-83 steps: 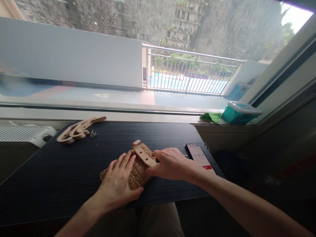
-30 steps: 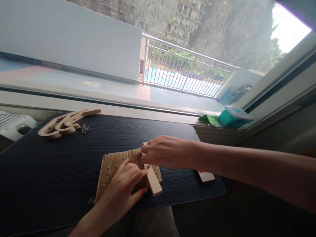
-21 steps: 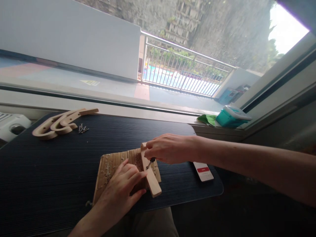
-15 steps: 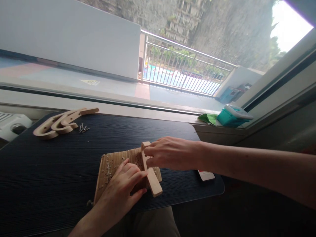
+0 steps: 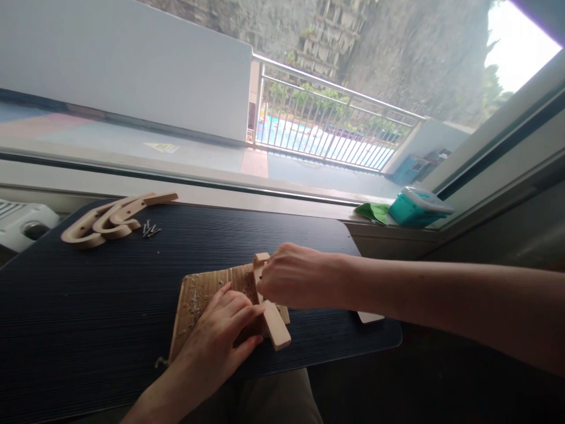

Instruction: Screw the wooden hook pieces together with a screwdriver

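Note:
A pale wooden hook-shaped piece (image 5: pixel 276 327) lies across the right side of a worn, pitted wooden board (image 5: pixel 194 294). Its near end sticks out past the board's edge. My left hand (image 5: pixel 225 324) rests over the board with fingers stretched out, one fingertip touching the hook piece. Over the middle of that piece, my right hand (image 5: pixel 286 277) is closed with its knuckles up. Whatever its fingers pinch is hidden beneath the hand. A dark hole shows in the piece beside those fingers.
Several similar wooden hooks (image 5: pixel 88 232) lie at the dark table's (image 5: pixel 110 312) far left, beside a small heap of screws (image 5: pixel 150 229). A pale flat object (image 5: pixel 369 318) is partly under my right forearm. A teal box (image 5: pixel 415 209) and green cloth (image 5: pixel 371 212) sit on the window ledge.
My right hand has turned over at the wrist, knuckles higher and fingers curled more out of sight. My left hand, the board and the hook piece have barely moved.

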`<state>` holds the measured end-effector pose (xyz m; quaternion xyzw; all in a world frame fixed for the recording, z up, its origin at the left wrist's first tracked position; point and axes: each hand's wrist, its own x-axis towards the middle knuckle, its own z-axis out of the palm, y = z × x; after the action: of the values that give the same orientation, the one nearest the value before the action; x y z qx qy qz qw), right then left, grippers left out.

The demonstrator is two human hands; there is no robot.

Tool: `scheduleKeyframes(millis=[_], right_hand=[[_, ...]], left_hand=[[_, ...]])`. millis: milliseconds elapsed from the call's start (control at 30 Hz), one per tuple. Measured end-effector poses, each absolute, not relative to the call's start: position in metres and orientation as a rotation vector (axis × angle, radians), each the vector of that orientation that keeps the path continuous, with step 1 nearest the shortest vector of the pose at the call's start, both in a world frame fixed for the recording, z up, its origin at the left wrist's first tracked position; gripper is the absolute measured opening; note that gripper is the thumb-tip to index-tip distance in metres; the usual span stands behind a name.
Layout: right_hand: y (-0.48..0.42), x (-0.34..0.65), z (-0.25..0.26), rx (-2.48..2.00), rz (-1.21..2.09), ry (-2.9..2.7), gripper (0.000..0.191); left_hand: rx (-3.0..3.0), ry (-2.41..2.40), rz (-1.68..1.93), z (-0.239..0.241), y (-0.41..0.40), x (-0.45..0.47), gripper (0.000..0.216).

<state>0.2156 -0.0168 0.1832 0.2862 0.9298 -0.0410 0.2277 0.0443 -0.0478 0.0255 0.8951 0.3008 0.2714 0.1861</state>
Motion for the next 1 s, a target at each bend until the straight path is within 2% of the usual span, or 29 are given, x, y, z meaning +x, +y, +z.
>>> scheduleKeyframes(millis=[100, 233, 433, 533, 700, 1000], right_hand=[[-0.014, 0.215, 0.179, 1.043, -0.167, 2.488, 0.018], [-0.018, 0.215, 0.179, 1.426, -0.248, 2.315, 0.025], [-0.027, 0.206, 0.202, 1.261, -0.108, 2.366, 0.033], [-0.027, 0.208, 0.210, 1.079, -0.075, 2.406, 0.021], [-0.028, 0.216, 0.195, 0.879, -0.030, 2.528, 0.025], [-0.020, 0.207, 0.184, 1.221, -0.148, 2.310, 0.024]], left_hand=[[2.520, 0.848, 0.761, 0.026, -0.047, 0.044, 0.030], [2.521, 0.836, 0.774, 0.027, -0.047, 0.046, 0.030], [2.535, 0.846, 0.740, 0.026, -0.047, 0.046, 0.032], [2.540, 0.849, 0.750, 0.026, -0.047, 0.045, 0.031], [2.542, 0.844, 0.755, 0.027, -0.047, 0.045, 0.030], [2.530, 0.851, 0.746, 0.028, -0.047, 0.046, 0.030]])
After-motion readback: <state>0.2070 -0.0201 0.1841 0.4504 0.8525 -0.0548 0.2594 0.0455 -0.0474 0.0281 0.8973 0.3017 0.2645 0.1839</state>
